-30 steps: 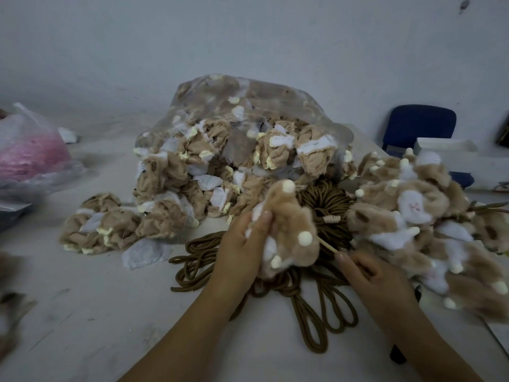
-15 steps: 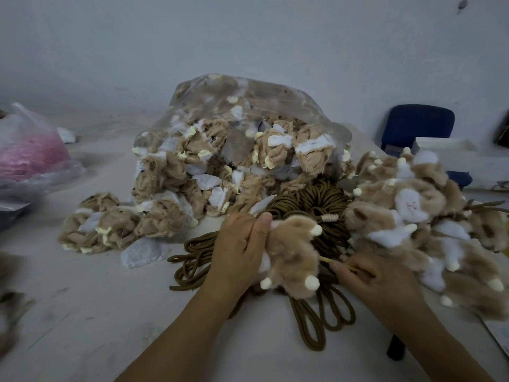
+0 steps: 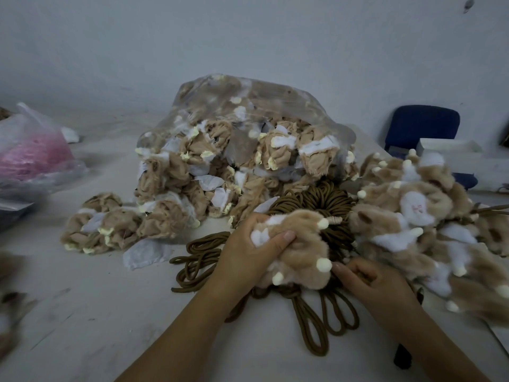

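A plain, pale grey wall [image 3: 248, 37] fills the upper half of the view, with a small dark mark [image 3: 474, 4] near its top right corner. Below it a white tabletop [image 3: 82, 312], scuffed and streaked with grey, runs to the near edge. Beyond the tabletop's far right edge, a dark blue upholstered chair [image 3: 421, 126] stands by the wall. The light is dim, cool and even.

In the middle of the frame the left hand [image 3: 249, 253] grips a fluffy brown toy [image 3: 298, 249]; the right hand [image 3: 377, 285] curls just beside it, over brown cords [image 3: 311, 321]; a big bag [image 3: 248, 139] sits behind.
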Available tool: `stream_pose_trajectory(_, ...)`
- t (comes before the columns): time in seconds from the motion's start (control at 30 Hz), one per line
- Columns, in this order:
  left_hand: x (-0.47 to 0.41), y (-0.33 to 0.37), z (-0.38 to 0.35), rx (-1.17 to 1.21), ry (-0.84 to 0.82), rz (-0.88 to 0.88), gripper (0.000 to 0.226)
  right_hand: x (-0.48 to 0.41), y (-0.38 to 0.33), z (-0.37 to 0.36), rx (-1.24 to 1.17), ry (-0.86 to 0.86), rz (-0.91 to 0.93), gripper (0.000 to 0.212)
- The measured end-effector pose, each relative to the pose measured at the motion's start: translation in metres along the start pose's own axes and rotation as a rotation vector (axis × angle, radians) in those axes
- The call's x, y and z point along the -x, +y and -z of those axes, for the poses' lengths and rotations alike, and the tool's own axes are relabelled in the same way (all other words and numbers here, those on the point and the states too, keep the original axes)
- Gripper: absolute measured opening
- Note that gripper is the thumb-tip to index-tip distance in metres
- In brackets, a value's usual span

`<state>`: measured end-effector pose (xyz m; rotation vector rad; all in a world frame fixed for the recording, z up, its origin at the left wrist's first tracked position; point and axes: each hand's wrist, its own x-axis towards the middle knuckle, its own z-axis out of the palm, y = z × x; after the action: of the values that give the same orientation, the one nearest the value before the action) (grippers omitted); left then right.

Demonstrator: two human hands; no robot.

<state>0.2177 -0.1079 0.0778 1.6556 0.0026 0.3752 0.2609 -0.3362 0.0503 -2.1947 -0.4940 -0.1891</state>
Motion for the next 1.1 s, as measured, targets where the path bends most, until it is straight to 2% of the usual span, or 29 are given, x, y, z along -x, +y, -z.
stream_pose_trajectory(0.17, -0.001, 0.004, 0.003, 0.013, 0.012, -0.054, 0.032, -0.004, 0.009, 0.007, -0.007, 0.046, -0.040, 0.052)
stream_pose_trajectory(0.33, 0.004, 0.005, 0.000, 0.030, -0.007, -0.087, 0.028, -0.003, 0.007, 0.006, 0.035, 0.009, 0.032, 0.059)
stream_pose_trajectory(0.47, 0.006, 0.007, -0.002, 0.028, -0.056, -0.081, 0.015, -0.002, 0.005, 0.006, -0.030, 0.036, 0.042, 0.059)
stream_pose_trajectory(0.6, 0.012, 0.009, -0.008, 0.170, -0.084, -0.029, 0.021, 0.001, 0.001, 0.002, -0.115, 0.033, -0.018, 0.053)
stream_pose_trajectory(0.73, 0.015, 0.009, -0.019, 0.225, -0.127, -0.029, 0.009, 0.001, 0.004, -0.007, -0.237, -0.004, -0.118, 0.055)
stream_pose_trajectory(0.87, 0.013, 0.010, -0.022, 0.170, -0.122, -0.071, 0.018, -0.002, 0.009, -0.017, -0.244, -0.018, -0.180, 0.031)
stream_pose_trajectory(0.93, 0.013, 0.008, -0.021, 0.134, -0.086, -0.096, 0.019, -0.002, 0.010, -0.018, -0.211, -0.041, -0.187, 0.037)
stream_pose_trajectory(1.0, 0.012, 0.004, -0.018, 0.114, -0.039, -0.113, 0.029, -0.003, 0.007, -0.014, -0.188, -0.024, -0.194, 0.043)
stream_pose_trajectory(1.1, 0.011, 0.004, -0.015, 0.182, 0.007, -0.078, 0.038, -0.003, 0.004, -0.003, -0.114, 0.023, -0.160, 0.056)
